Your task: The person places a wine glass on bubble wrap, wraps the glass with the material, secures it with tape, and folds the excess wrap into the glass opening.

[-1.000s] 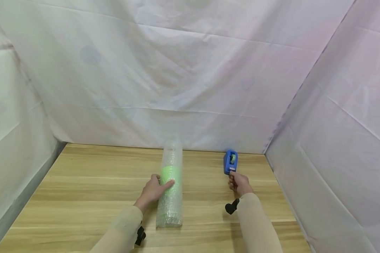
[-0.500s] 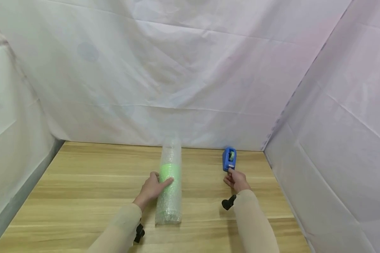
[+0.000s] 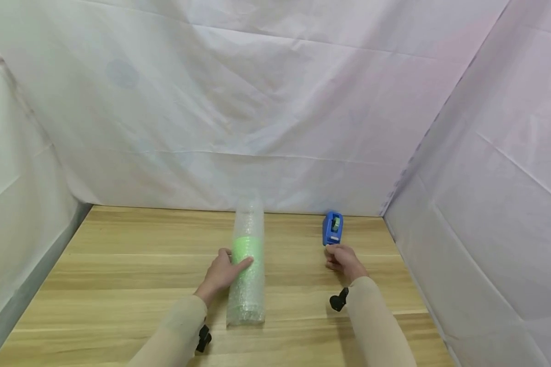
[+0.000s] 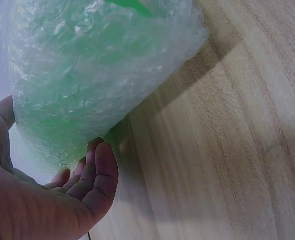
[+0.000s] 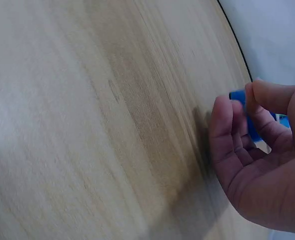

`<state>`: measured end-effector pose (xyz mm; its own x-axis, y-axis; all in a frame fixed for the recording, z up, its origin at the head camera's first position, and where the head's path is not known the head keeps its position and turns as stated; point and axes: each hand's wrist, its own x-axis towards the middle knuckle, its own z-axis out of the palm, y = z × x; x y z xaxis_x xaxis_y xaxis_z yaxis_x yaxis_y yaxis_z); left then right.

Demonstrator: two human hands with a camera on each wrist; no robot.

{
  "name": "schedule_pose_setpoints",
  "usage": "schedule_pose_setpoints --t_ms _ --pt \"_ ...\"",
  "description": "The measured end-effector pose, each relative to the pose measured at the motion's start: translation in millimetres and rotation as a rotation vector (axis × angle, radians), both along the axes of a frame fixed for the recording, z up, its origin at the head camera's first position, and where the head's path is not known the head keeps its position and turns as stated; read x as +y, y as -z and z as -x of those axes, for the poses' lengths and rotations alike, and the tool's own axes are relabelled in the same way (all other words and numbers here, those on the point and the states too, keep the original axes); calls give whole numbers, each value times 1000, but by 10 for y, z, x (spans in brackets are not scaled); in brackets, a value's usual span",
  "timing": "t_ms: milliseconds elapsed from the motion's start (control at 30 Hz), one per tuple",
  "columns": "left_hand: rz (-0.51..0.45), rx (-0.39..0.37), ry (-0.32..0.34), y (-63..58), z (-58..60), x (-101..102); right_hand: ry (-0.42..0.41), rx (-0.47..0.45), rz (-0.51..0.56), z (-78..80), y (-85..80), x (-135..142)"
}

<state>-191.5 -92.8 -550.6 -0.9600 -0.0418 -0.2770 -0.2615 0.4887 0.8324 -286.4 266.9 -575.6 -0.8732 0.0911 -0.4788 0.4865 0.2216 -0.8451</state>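
Watching from afar, I see right hand slid bit left at front of blue dispenser, thumb and finger pressed together; cannot tell if tape is pinched, maybe pull starting; left hand grips bubble-wrap roll on tabletop, same as before.

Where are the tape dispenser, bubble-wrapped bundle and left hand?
Tape dispenser [image 3: 330, 233], head view: middle of its blue body.
Bubble-wrapped bundle [image 3: 249, 248], head view: its green band.
Left hand [image 3: 222, 272], head view: back of the hand.
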Motion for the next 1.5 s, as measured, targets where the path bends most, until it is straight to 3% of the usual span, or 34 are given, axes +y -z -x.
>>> schedule_pose_setpoints --t_ms 100,200,367,533,867,1033,1233,1500 --pt "-4 1 0 4 -2 -6 -126 91 -110 -26 -59 -96" --pt "-2 3 -3 18 -1 -10 -242 181 -151 -68 -108 -217" --pt "-3 6 -4 26 1 -5 -466 241 -99 -105 -194 -447" --pt "-3 13 -3 22 4 -2 -617 274 -76 -154 -298 -682" --pt "-6 11 -3 -2 -24 2 -726 316 -148 -225 -430 -1083" --pt "-17 11 -7 -5 -35 4 -768 347 -104 -256 -496 -1251" --pt "-27 4 -12 -7 -35 18 -844 317 -80 -248 -557 -1444" --pt "-16 2 -16 -40 -60 26 -922 298 -174 -197 -654 -1650"
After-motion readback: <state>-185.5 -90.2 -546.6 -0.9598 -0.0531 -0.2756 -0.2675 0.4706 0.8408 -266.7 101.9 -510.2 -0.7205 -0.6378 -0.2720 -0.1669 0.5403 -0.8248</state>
